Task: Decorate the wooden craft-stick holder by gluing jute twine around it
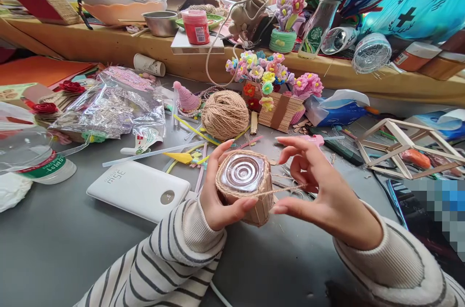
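Note:
My left hand (227,195) is closed round a small squarish container (242,171) with a clear, ringed plastic face turned up. Flat wooden pieces cover its side, and twine runs along its upper edge. From that edge a loose strand of twine (286,191) stretches to my right hand (308,178). There the strand passes into the curled fingers, while thumb and forefinger stand apart beside the container. A ball of twine (225,115) lies just behind the container.
A white power bank (138,191) lies left of my hands, near a plastic bottle (43,161). Wooden stick frames (403,147) and a phone (403,200) are at the right. Behind stand a flower-filled stick box (279,111) and a crowded shelf (116,43).

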`<action>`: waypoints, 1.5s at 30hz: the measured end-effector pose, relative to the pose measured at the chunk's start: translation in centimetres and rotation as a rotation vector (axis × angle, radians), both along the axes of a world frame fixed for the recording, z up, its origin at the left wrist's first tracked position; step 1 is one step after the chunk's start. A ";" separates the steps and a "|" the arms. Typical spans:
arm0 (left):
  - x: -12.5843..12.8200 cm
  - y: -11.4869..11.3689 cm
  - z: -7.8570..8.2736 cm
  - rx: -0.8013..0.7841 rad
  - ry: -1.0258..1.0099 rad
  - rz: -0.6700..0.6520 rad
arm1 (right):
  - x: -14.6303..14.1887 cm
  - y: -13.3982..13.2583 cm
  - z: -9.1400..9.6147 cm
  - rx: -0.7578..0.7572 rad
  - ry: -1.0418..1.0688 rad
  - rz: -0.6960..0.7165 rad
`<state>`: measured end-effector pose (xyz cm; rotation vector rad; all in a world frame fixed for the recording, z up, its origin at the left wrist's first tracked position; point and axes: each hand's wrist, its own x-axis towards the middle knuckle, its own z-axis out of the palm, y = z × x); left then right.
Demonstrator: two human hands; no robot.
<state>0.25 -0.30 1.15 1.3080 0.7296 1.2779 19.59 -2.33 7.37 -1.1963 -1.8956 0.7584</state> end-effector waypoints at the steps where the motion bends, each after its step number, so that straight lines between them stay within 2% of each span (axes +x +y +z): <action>1: 0.0 0.0 0.0 0.003 0.001 0.002 | 0.1 0.0 0.3 -0.008 0.002 0.003; 10: 0.0 0.0 0.5 0.014 -0.043 -0.030 | 0.6 0.1 1.5 -0.084 -0.048 0.130; 22: -0.1 0.1 0.2 0.114 -0.069 -0.156 | 0.6 0.1 1.7 -0.030 -0.078 0.079; 28: 0.0 0.2 0.1 0.058 -0.095 -0.179 | 0.2 0.0 1.6 -0.039 -0.041 0.069; 38: -0.1 0.1 0.7 -0.016 -0.152 -0.294 | 0.0 -0.3 1.6 -0.146 0.057 0.104; 45: -0.1 0.3 0.6 -0.017 -0.175 -0.332 | -0.1 -0.2 1.8 -0.195 0.100 0.111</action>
